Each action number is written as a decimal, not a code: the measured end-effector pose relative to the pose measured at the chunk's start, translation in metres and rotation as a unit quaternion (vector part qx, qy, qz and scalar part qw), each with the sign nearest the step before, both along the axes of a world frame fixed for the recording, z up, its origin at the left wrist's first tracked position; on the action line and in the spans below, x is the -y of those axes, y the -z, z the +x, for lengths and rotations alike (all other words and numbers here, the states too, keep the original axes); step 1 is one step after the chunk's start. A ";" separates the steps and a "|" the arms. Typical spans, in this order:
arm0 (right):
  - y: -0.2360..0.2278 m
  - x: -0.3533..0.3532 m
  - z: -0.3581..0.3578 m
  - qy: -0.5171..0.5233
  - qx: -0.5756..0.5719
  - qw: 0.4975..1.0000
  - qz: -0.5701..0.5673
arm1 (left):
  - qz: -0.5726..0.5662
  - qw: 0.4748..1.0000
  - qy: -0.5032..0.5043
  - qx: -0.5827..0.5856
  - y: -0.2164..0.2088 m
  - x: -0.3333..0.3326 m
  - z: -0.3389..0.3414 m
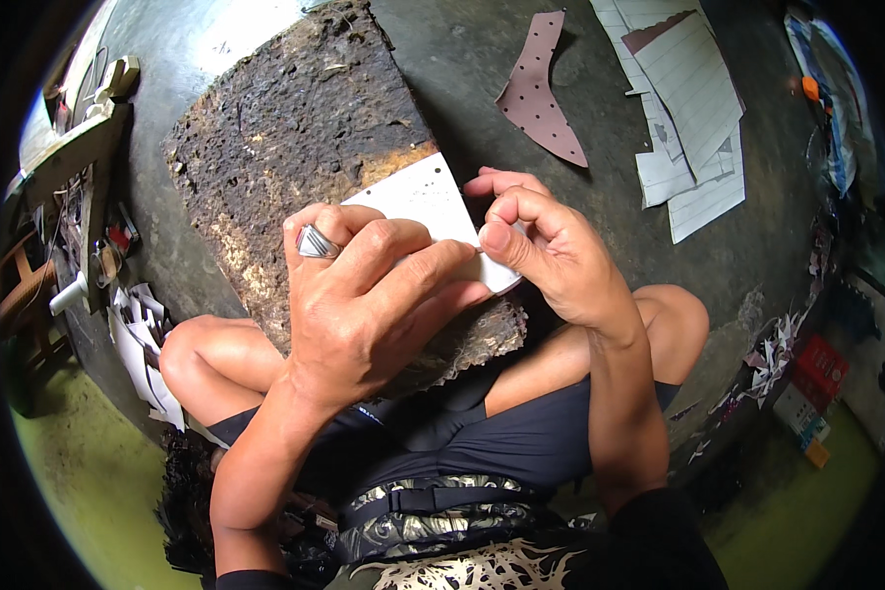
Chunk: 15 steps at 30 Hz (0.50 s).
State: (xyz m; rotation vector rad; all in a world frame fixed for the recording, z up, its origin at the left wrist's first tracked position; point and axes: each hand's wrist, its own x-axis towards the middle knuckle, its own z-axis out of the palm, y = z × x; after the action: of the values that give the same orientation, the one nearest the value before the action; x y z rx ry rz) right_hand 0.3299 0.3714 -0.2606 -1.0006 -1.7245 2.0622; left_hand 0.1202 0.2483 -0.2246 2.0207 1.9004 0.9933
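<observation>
A stiff white sheet (431,192) with a few small dark holes lies on the near right part of a rough, dark block (285,128). My left hand (364,285), with a silver ring on one finger, presses over the sheet. Its fingers are bent, and the index finger and thumb close on the sheet near its right edge. From the right, my right hand (551,246) grips that same edge, thumb and index finger drawn together. The two hands' fingertips almost meet there. Whatever lies under the fingers is hidden.
A pink curved piece with dark dots (541,98) lies on the grey floor beyond my right hand. Farther right are overlapping white lined sheets (693,108). White scraps (143,344) lie by my left knee. A wooden frame (93,147) stands at the left. A red packet (818,369) is at the right.
</observation>
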 end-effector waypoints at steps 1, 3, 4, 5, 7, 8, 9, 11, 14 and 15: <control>0.003 -0.002 0.002 -0.006 0.000 1.000 0.002 | 0.002 1.000 -0.001 0.002 0.001 -0.001 0.001; 0.005 -0.003 0.006 -0.018 -0.004 1.000 -0.009 | 0.003 1.000 -0.001 0.000 0.000 -0.002 0.001; 0.006 -0.003 0.006 -0.024 -0.006 1.000 -0.013 | 0.002 1.000 0.000 -0.004 0.000 -0.002 0.001; 0.007 -0.003 0.007 -0.022 -0.005 1.000 -0.013 | 0.002 1.000 0.001 -0.008 0.000 -0.002 0.001; 0.006 -0.003 0.007 -0.017 -0.010 1.000 -0.010 | -0.004 1.000 -0.001 -0.004 -0.001 -0.003 0.001; 0.005 -0.003 0.006 -0.010 -0.006 1.000 -0.014 | -0.006 1.000 -0.001 -0.003 -0.001 -0.003 0.001; 0.004 -0.002 0.006 -0.004 -0.003 1.000 -0.017 | -0.009 1.000 -0.006 0.001 -0.001 -0.003 0.001; 0.002 -0.002 0.006 0.006 -0.004 1.000 -0.012 | -0.015 1.000 -0.016 0.009 -0.001 -0.003 0.002; 0.000 0.001 0.005 0.015 -0.010 1.000 -0.001 | -0.004 1.000 -0.009 0.008 -0.002 -0.003 0.001; -0.002 0.001 0.005 0.015 -0.005 1.000 -0.006 | -0.020 1.000 -0.010 0.020 -0.003 -0.002 0.000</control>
State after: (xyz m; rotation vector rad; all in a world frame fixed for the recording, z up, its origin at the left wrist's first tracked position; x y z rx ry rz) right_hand 0.3349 0.3701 -0.2589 -1.0126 -1.6843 2.0568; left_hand 0.1206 0.2503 -0.2215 1.9481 1.9088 0.9859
